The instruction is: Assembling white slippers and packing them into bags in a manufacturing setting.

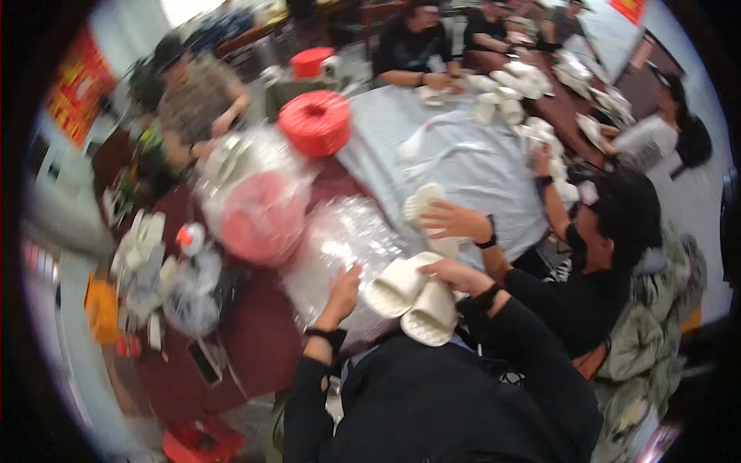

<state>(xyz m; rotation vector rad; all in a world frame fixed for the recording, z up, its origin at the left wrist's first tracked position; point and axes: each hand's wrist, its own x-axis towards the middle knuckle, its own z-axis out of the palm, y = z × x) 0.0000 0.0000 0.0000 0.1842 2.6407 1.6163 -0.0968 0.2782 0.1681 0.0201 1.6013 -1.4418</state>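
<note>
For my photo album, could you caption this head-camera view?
White slippers in the right hand, left hand near clear plastic, at a maroon table.

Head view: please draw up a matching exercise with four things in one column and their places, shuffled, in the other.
Things
1. Pair of cream slippers
2. Bright red round roll with a central hole
3. Flat dark rectangular phone
4. Crinkled clear plastic wrapping

Places
A. On the maroon table, toward the picture's lower left
B. Right beside the person's left hand
C. In the person's right hand
D. By the pale grey sheet's upper left edge

Pairs: 1-C, 2-D, 3-A, 4-B
</note>
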